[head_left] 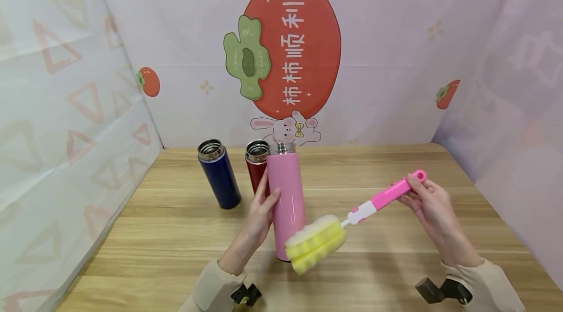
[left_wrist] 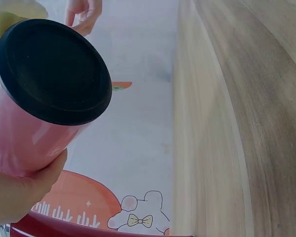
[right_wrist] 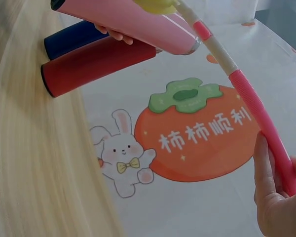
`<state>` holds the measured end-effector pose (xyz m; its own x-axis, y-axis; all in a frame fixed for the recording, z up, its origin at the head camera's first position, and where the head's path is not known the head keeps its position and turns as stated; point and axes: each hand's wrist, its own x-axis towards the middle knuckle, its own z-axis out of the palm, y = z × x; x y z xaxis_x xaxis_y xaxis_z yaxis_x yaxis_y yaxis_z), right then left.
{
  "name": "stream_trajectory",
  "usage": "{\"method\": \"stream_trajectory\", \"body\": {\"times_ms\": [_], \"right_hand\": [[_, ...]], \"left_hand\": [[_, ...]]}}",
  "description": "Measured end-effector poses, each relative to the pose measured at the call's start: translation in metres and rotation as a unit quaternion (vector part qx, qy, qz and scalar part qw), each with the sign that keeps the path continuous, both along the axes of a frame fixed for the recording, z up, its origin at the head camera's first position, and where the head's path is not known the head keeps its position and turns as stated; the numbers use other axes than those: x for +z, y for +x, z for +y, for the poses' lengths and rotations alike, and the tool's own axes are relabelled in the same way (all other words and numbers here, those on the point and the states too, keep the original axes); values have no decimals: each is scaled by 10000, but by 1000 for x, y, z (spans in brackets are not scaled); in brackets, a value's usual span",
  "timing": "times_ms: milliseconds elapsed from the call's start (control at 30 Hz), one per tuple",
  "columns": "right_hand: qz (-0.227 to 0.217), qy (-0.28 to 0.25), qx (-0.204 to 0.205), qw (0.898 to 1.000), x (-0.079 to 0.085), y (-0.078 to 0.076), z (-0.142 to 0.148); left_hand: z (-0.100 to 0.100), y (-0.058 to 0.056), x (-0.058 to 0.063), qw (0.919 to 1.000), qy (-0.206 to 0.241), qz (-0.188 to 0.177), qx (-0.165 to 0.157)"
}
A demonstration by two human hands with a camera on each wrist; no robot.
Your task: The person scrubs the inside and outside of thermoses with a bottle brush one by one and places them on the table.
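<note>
My left hand (head_left: 262,208) grips a tall pink thermos bottle (head_left: 287,189) around its side, with the thumb and fingers spread on the body. The bottle has no lid, and its steel mouth points up. In the left wrist view its black base (left_wrist: 54,71) shows, raised off the table. By the end of its pink handle, my right hand (head_left: 433,207) holds a bottle brush (head_left: 389,194). The brush's yellow and white sponge head (head_left: 316,243) points down to the left, in front of the bottle's lower part; contact cannot be told.
Behind my left hand stands a dark red bottle (head_left: 256,167), partly hidden by the pink one. A dark blue bottle (head_left: 221,177) stands to its left, also lidless. The wooden table (head_left: 176,248) ends at a printed cloth backdrop (head_left: 378,106), with cloth on both sides.
</note>
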<state>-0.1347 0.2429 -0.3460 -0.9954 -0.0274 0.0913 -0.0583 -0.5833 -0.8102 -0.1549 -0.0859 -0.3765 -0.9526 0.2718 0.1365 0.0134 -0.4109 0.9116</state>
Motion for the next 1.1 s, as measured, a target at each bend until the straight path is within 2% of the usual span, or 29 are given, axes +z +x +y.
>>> {"method": "stream_trajectory", "body": {"times_ms": [100,267,500,833,967,1100], "right_hand": [[17,-21,10,10000,0,0,0],[-91,-136,-245,9996,3,-2,-2],[-53,-613,-601,9963,14,-9,-2],[169,-1220,-1135,9859,37,-20,1],[396,-1448,-1236,9809,44,-24,1],[539,-1788,-1276,9741,47,-27,0]], "left_hand": [[1,0,0,10000,-22,0,-10],[2,1,0,10000,-50,-19,-63],[3,1,-1,9997,-187,-79,-130],[5,2,-1,9984,-219,-120,-499],[6,3,-1,9980,-146,-86,-611],[7,4,-2,9979,-165,-207,-585]]}}
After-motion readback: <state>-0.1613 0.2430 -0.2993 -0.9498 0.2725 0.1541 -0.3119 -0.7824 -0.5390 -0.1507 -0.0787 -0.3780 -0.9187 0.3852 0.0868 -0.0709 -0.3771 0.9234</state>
